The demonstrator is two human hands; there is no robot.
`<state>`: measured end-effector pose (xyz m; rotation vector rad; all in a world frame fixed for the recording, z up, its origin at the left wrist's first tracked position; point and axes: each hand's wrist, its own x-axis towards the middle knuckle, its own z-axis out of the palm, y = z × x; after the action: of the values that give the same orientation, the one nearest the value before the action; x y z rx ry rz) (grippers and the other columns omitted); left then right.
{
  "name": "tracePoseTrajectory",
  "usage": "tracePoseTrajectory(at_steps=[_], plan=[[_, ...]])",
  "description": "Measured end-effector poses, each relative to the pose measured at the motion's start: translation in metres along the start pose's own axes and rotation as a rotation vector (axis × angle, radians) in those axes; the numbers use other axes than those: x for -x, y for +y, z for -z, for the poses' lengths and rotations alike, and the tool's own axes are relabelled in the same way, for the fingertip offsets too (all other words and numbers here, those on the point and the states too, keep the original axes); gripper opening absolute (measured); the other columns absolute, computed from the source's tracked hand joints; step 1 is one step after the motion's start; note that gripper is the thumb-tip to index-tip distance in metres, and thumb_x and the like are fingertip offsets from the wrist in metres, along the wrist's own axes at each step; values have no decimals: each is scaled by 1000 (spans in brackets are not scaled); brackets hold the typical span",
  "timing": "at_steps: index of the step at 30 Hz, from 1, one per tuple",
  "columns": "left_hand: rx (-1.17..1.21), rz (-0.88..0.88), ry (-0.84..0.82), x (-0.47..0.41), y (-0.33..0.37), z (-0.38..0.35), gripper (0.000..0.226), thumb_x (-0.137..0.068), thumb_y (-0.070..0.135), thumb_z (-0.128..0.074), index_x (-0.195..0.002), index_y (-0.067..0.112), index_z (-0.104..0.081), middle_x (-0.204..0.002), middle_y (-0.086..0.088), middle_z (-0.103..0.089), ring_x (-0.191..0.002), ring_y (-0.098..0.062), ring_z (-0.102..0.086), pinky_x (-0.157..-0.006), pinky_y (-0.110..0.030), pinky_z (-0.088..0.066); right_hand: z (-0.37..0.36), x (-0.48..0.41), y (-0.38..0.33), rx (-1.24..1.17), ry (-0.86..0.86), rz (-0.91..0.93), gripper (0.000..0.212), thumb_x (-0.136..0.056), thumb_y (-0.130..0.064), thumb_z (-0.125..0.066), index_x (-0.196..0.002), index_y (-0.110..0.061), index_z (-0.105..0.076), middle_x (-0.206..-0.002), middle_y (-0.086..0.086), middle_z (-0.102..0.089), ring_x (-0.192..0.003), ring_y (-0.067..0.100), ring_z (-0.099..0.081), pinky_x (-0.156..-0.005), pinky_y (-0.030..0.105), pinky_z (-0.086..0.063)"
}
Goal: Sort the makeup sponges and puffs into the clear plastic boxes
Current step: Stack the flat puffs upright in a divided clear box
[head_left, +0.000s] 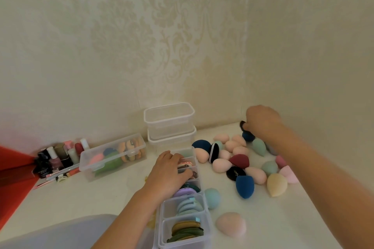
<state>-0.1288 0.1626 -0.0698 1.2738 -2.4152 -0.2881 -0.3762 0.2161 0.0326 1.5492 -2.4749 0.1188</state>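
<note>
Broadly, the white bench [91, 198] carried a sort about midway, by my reading. The long divided box [165, 228] nearest the person held flat puffs on edge, grouped by colour. A second box [113, 155] at left held sponges, and two stacked boxes [170, 121] by the wall stood empty. Loose egg-shaped sponges [221, 165], pink, teal, navy and cream, lay heaped at right. The left hand [172, 170] rested with fingers laid over the divided box, while the right hand [261, 121] pinched a small dark puff [242, 124] near the far corner. Next, I judged, it needed carrying to a matching compartment.
</note>
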Motion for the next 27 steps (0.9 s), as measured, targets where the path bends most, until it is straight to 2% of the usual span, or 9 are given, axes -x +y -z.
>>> tracePoseTrajectory(at_steps=[3,5,8,13,15,18,19,23,27], plan=[[2,2,-7,1,1,0,46,-84,47,-51,-124,22,-50,-124,3,-49,-125,-14,-32,-99,-26,-30,11,6,-29,-194,-20,260,16,-87,-24,-58,-87,-10,-66,-85,5,-64,-86,26,-61,-67,29,-45],[6,7,-9,0,0,-1,48,-84,47,-51,-125,22,-49,-131,2,-48,-131,-14,-27,-103,-26,-28,8,12,-51,-303,-68,444,16,-87,-23,-58,-94,-13,-68,-95,4,-68,-91,23,-62,-78,32,-48],[9,18,-17,-1,-1,-3,51,-84,47,-52,-127,21,-49,-135,0,-46,-136,-16,-23,-106,-27,-25,-4,13,-81,-310,-68,596,18,-91,-23,-55,-98,-13,-69,-95,3,-68,-87,19,-60,-75,31,-45],[63,18,16,0,-2,-3,49,-81,47,-56,-126,26,-52,-126,2,-49,-133,-14,-28,-100,-26,-30,-25,2,-118,-105,-135,605,20,-92,-16,-51,-96,-11,-70,-83,6,-59,-77,21,-56,-59,26,-36],[81,8,44,0,-2,-3,47,-79,47,-57,-122,28,-55,-115,5,-50,-120,-13,-39,-92,-24,-35,-31,5,-126,0,-151,622,18,-89,-10,-51,-79,-9,-66,-65,3,-47,-60,18,-46,-48,23,-28],[171,-19,79,1,-1,-1,41,-76,42,-61,-114,30,-55,-111,10,-49,-107,-9,-48,-86,-23,-40,-40,8,-131,26,-120,658,32,-87,-4,-51,-56,-11,-44,-56,0,-35,-48,12,-32,-44,23,-22],[206,-35,89,1,-1,-1,40,-75,39,-62,-113,30,-53,-112,12,-48,-107,-8,-48,-87,-24,-41,-43,8,-131,4,-123,661,31,-87,-5,-51,-58,-11,-44,-55,-1,-35,-48,11,-31,-44,23,-22],[222,-14,67,3,1,1,51,-77,38,-63,-124,29,-45,-119,11,-49,-112,-9,-45,-89,-24,-39,-46,0,-129,-130,-220,649,19,-90,-12,-54,-79,-10,-70,-55,-2,-43,-49,10,-36,-47,21,-29],[159,12,15,0,-1,1,58,-80,42,-59,-132,24,-43,-130,6,-47,-122,-12,-40,-98,-24,-34,-43,2,-118,-316,-293,635,19,-90,-16,-55,-96,-10,-73,-80,4,-65,-66,13,-51,-56,21,-36]])
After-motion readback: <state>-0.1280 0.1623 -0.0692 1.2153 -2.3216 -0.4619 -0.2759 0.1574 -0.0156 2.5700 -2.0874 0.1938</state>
